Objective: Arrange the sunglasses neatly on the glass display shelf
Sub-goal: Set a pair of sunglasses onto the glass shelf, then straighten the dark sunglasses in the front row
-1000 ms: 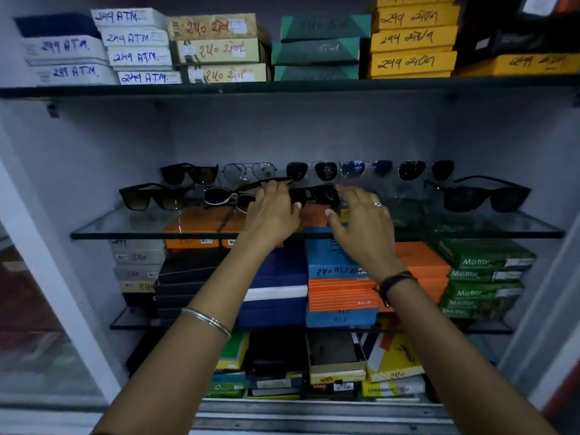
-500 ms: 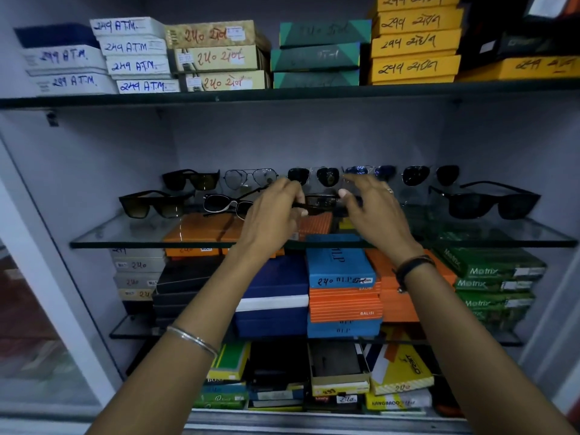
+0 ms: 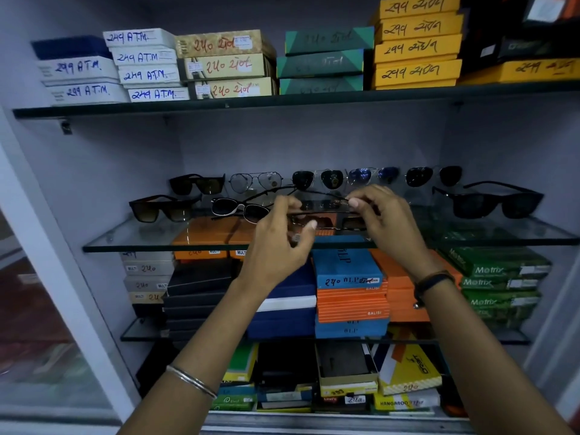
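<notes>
A dark pair of sunglasses (image 3: 324, 206) hangs just above the middle of the glass display shelf (image 3: 131, 238). My left hand (image 3: 279, 237) pinches its left end and my right hand (image 3: 384, 221) pinches its right end. In the front row lie a brown-lensed pair (image 3: 161, 208) at the left, a white-rimmed pair (image 3: 240, 209) beside my left hand, and a large black pair (image 3: 489, 202) at the right. Several more pairs (image 3: 317, 179) line the back wall.
Stacked hand-labelled boxes (image 3: 226, 62) fill the upper shelf (image 3: 282, 102). Below the glass sit orange, blue and green boxes (image 3: 348, 271). A white cabinet frame (image 3: 59, 265) and a glass door panel stand at the left.
Both hands have lifted the dark pair off the glass and hold it by its ends, slightly higher than before. The camera has tilted down a little.
</notes>
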Tool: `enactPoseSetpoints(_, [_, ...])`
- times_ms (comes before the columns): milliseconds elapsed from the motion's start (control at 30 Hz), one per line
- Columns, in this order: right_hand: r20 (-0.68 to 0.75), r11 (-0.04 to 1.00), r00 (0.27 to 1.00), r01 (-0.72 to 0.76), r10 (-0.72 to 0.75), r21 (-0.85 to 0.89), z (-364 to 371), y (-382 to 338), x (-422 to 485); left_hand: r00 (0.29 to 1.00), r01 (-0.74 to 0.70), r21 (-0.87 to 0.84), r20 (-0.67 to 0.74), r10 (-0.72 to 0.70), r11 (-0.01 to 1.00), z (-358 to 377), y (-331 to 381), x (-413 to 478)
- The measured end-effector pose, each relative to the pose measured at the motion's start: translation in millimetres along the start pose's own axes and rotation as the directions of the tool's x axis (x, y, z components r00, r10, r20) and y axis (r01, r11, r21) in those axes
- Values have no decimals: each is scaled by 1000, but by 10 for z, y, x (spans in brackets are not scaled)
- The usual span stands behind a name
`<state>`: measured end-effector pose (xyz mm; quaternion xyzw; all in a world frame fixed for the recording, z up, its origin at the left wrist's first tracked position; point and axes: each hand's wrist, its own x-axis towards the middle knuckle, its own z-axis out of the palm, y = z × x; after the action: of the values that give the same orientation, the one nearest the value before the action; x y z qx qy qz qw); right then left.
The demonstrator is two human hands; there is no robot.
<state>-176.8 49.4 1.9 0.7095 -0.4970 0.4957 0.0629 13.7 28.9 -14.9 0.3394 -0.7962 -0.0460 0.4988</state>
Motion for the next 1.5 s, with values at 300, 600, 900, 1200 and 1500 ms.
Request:
enactPoseSetpoints(300, [-236,786,916,-122,324,606,-57,-130,133,988,-150,187,59,142,971,-12,-10,46])
enactPoseSetpoints(600, [-166,644,873,-197,458,739,-87,-67,98,992,-124,45,-9,124,991,-74,87,142])
enactPoseSetpoints(900, [-156,834,928,-218,338,507,-169,135,-200,843,445,-559,-3,-538,700,80,67,377])
enactPoseSetpoints(1200, [-161,991,978,-131,129,-2,-498,540,-410,767,611,-524,207,-607,593,495,245,603])
enactPoseSetpoints(1500, [-183,924,970,-210,158,-319,-614,936,-81,890,428,-165,246,-383,889,797,317,702])
